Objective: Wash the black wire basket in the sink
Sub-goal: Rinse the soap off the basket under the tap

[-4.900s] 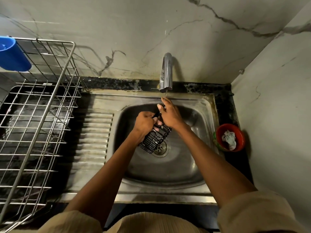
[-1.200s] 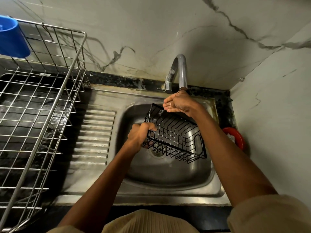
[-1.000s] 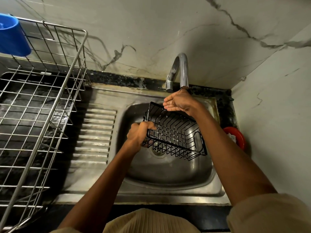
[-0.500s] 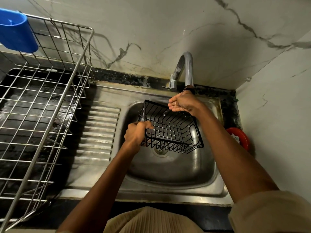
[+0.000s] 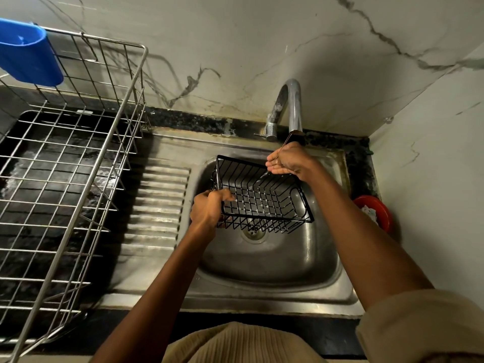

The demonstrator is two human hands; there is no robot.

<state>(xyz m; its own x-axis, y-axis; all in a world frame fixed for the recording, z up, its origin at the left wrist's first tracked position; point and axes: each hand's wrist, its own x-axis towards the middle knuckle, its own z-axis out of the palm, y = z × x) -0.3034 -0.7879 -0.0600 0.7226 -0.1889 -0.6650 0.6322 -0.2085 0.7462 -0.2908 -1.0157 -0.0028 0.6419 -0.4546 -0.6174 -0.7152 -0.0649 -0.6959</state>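
A black wire basket (image 5: 264, 197) hangs tilted over the steel sink (image 5: 275, 260), its open side facing me. My left hand (image 5: 209, 208) grips the basket's near left rim. My right hand (image 5: 288, 159) is cupped palm up under the chrome tap (image 5: 293, 108), above the basket's far right corner. A thin stream of water runs onto that hand and trickles off it into the basket. Whether the right hand touches the basket's rim I cannot tell.
A large steel wire dish rack (image 5: 68, 166) stands on the left with a blue plastic cup (image 5: 26, 53) hooked on its back rail. The ribbed drainboard (image 5: 157, 205) lies between rack and basin. A red bowl (image 5: 377, 213) sits in the right corner by the wall.
The basket went from a folded-looking end-on hold near the drain to a raised, open-side-up tilt. My right hand left it and cupped under the tap; water now spills from it.
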